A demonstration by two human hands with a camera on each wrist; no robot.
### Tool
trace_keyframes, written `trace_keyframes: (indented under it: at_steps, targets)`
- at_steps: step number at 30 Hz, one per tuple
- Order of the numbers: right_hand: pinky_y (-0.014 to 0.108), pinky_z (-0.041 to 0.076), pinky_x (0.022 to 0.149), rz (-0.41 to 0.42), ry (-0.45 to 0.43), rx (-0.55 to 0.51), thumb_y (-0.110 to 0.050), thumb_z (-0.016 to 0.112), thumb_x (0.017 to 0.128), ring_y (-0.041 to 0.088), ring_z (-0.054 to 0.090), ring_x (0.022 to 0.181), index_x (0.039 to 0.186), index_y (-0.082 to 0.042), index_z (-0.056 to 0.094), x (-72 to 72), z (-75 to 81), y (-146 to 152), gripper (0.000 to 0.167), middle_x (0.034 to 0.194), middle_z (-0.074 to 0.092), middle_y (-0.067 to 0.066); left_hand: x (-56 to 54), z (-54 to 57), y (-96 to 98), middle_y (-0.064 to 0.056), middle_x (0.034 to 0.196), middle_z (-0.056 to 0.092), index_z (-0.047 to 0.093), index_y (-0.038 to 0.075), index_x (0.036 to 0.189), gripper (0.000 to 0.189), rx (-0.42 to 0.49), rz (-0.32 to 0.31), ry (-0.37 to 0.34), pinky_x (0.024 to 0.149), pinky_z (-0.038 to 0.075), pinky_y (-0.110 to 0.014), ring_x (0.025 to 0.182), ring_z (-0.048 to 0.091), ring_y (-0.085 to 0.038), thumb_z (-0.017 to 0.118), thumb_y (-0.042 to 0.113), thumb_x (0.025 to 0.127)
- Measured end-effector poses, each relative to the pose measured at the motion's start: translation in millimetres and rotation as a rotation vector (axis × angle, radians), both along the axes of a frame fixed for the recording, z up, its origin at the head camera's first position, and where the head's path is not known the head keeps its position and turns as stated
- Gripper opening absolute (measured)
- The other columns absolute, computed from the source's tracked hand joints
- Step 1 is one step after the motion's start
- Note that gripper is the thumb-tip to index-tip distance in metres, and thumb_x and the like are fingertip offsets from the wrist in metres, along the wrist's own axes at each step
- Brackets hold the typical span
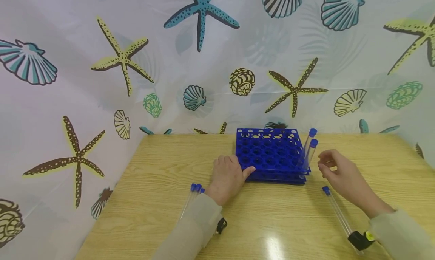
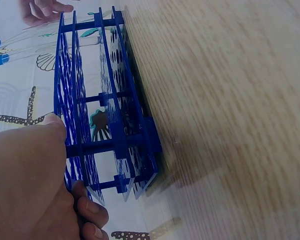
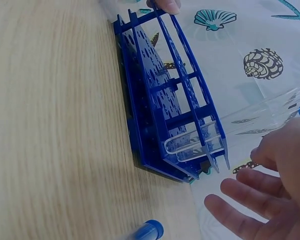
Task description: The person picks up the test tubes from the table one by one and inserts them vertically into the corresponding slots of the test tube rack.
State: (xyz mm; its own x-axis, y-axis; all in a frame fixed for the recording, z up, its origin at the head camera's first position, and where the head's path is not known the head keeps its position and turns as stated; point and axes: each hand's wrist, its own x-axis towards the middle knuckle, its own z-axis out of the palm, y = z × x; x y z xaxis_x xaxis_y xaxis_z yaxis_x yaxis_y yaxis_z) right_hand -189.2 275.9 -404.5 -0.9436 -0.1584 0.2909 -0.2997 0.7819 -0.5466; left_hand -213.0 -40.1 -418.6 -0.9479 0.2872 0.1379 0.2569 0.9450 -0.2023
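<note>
A blue test tube rack (image 1: 272, 170) stands on the table. My left hand (image 1: 228, 177) grips its left end, thumb over the top front edge and fingers curled round the side; the left wrist view shows the thumb on the top plate (image 2: 65, 100). Two clear test tubes (image 1: 310, 154) with blue caps stand in the right end, slightly tilted. Their rounded bottoms (image 3: 177, 146) show between the rack's plates in the right wrist view. My right hand (image 1: 343, 177) is just right of these tubes, apart from them, its fingers loosely bent and holding nothing.
One capped tube (image 1: 336, 209) lies on the wooden table (image 1: 272, 214) below my right hand, partly behind the wrist camera strap. Several more capped tubes (image 1: 187, 203) lie left, partly hidden by my left sleeve. A shell-and-starfish patterned curtain (image 1: 217, 112) hangs behind the table.
</note>
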Motion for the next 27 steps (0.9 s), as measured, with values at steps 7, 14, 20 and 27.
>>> trace_keyframes:
  at_steps: [7, 14, 20, 27]
  targets:
    - [0.031, 0.055, 0.067, -0.012, -0.08, 0.042, -0.012, 0.055, 0.101, 0.035, 0.065, 0.093, 0.118, 0.006, 0.054, 9.3, -3.9, 5, 0.025, 0.105, 0.065, 0.021, 1.9, 1.1, -0.5, 0.0, 0.068, 0.04, 0.045, 0.009, 0.078, 0.068, 0.003, -0.008, 0.029, 0.064, 0.03, -0.029, 0.066, 0.038, -0.018, 0.018, 0.067, 0.099]
    - [0.038, 0.056, 0.069, -0.014, -0.18, 0.089, -0.014, 0.056, 0.101, 0.034, 0.066, 0.091, 0.118, 0.007, 0.054, 17.2, -11.7, 13, 0.027, 0.104, 0.066, 0.02, 1.8, 0.9, -1.0, 0.0, 0.069, 0.039, 0.044, 0.009, 0.078, 0.067, 0.016, -0.007, 0.019, 0.065, 0.028, -0.029, 0.067, 0.038, -0.018, 0.018, 0.067, 0.099]
    - [0.035, 0.055, 0.066, -0.019, -0.187, 0.11, -0.012, 0.061, 0.098, 0.028, 0.067, 0.084, 0.113, 0.007, 0.056, 21.9, -17.4, 17, 0.025, 0.098, 0.067, 0.017, 0.2, -0.4, -0.8, -0.001, 0.071, 0.041, 0.044, 0.009, 0.08, 0.067, 0.032, -0.003, -0.018, 0.067, 0.029, -0.03, 0.069, 0.039, -0.019, 0.015, 0.067, 0.099]
    - [0.039, 0.055, 0.065, -0.03, -0.266, 0.149, -0.015, 0.062, 0.095, 0.026, 0.067, 0.079, 0.112, 0.009, 0.055, 26.7, -21.8, 24, 0.029, 0.091, 0.068, 0.013, 0.3, -0.2, -0.7, -0.001, 0.071, 0.041, 0.044, 0.008, 0.079, 0.067, 0.043, -0.006, -0.002, 0.066, 0.03, -0.03, 0.068, 0.039, -0.019, 0.018, 0.067, 0.099]
